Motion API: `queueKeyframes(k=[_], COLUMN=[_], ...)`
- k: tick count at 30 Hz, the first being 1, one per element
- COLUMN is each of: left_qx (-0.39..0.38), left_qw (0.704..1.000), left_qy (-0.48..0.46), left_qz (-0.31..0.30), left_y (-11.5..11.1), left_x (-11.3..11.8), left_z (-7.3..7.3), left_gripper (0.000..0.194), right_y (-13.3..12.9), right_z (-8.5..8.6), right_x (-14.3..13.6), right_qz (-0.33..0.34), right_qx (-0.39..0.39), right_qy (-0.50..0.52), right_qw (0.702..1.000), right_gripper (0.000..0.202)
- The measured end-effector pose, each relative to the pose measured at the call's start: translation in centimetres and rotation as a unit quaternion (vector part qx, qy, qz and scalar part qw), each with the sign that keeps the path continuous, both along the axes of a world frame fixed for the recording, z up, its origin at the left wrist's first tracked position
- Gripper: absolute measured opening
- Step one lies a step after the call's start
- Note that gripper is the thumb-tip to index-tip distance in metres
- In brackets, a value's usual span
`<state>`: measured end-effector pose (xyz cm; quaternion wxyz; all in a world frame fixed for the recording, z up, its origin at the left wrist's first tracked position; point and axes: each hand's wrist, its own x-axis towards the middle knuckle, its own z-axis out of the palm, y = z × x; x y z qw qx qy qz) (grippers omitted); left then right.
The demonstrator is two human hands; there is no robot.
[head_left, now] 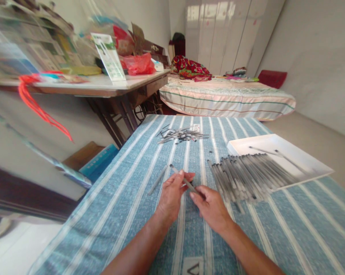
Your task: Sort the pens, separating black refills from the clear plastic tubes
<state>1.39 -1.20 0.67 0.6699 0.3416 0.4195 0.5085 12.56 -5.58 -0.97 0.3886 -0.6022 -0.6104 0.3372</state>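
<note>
Left hand (171, 191) and right hand (211, 206) pinch far and near parts of a slim tube (190, 186), apparently a light, stiff, slick pen, best held mid-barrel.

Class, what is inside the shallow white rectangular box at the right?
At least two slim, dark, pen-like sticks show inside the shallow white rectangular box. Dense grey pen-like tubes overlap its near-left side; what lies beneath them cannot be seen.

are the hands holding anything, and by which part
One slim, grey pen-like stick. The left hand has its grip just short of the dark far end, which sticks out; the right hand has its grip at the near end.
</note>
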Motion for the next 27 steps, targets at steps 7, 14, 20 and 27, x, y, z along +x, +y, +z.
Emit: queueKeyframes(k=[7,14,20,27], left_qx=[-0.102,-0.133,-0.032,0.019], left_qw=[0.988,0.985,0.990,0.992], left_qy=[-0.102,-0.082,-0.023,0.123], left_qz=[0.053,0.067,0.133,-0.003], left_y=[2.5,4.5,6.2,4.2], left_x=[-0.5,-1.4,-5.3,-4.9], left_z=[2.1,2.1,4.7,3.7], left_gripper=[0.023,0.031,0.032,0.022], right_y=[1.5,2.2,-1.0,1.9], right_z=[0.8,2.3,1.6,2.1], right_x=[-3.0,-5.0,-4.6,-1.6], right_qz=[0.060,0.011,0.036,-0.048], right_qx=[-0.132,-0.010,0.011,0.000], right_qy=[0.062,-0.198,-0.313,-0.386], right_qw=[0.987,0.980,0.949,0.921], right_gripper=[0.041,0.047,0.040,0.023])
